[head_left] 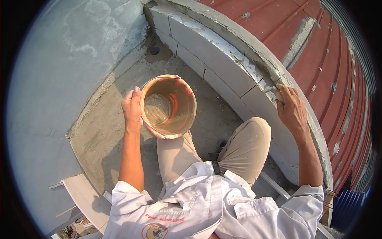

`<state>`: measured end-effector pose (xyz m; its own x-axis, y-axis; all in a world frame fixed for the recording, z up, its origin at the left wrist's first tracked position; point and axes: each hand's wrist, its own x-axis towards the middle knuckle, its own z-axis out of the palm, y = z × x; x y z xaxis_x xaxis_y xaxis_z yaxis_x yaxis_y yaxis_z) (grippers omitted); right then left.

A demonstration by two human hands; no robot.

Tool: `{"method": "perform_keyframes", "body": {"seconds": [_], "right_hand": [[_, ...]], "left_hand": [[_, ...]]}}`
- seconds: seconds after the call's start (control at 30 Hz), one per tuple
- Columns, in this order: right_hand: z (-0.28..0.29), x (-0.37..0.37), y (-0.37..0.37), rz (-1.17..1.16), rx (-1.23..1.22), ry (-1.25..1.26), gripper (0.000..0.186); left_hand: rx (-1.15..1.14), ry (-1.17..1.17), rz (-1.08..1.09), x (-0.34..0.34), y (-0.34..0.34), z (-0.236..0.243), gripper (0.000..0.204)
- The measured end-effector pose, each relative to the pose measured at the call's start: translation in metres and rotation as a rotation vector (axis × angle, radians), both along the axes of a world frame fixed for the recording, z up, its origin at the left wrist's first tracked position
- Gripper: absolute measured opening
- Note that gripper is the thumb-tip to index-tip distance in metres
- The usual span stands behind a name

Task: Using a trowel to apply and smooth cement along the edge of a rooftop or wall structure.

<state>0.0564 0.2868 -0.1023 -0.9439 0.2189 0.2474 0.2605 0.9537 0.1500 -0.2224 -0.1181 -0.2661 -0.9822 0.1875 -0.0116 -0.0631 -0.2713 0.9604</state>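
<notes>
1. The person crouches on a rough concrete ledge (115,131), knees bent, in tan trousers (242,147) and a white short-sleeved shirt (207,207); both bare forearms reach up and away from the body.

2. The left arm runs nearly straight forward from the shoulder. The left hand (132,106) is closed on the rim of an orange bucket (187,107) — thumb over the lip, fingers wrapped down the outer wall.

3. The bucket is tilted, its mouth turned up toward the camera, and hangs above the ledge just in front of the left knee. Its inside is smeared with grey-brown mortar (157,109), pooled at the bottom.

4. The right arm bends out to the side and up. The right hand (291,108) is curled around a small trowel (274,91); the handle is mostly hidden under the fingers, and the grey blade end pokes out to the left.

5. The trowel tip touches the mortar-coated top of a low wall of white blocks (223,59), at a joint between blocks.

6. Beyond the wall lies a red ribbed metal roof (310,44) — streaked with a grey mortar strip.

7. The shirt front carries a round red-and-yellow emblem (154,230) low on the chest, with a red line of script above it.

8. A pale plastered wall (59,79) rises on the left.
</notes>
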Motion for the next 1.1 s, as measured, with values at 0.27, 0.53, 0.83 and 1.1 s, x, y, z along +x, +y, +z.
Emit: {"method": "perform_keyframes", "body": {"seconds": [0.27,0.53,0.83,1.1], "right_hand": [[-0.03,-0.015,-0.094,0.003,-0.716,-0.279,0.037],[-0.049,-0.031,-0.113,-0.024,-0.88,-0.487,0.035],[-0.057,-0.09,-0.124,0.561,0.103,-0.045,0.028],[-0.097,-0.101,-0.111,0.388,-0.243,-0.643,0.026]], "left_hand": [[-0.039,-0.043,-0.081,0.004,0.011,0.01,0.036],[-0.2,0.055,-0.135,0.0,0.025,0.013,0.04],[-0.387,0.173,-0.209,0.008,0.066,0.02,0.048],[-0.454,0.267,-0.185,0.043,0.07,0.02,0.043]]}}
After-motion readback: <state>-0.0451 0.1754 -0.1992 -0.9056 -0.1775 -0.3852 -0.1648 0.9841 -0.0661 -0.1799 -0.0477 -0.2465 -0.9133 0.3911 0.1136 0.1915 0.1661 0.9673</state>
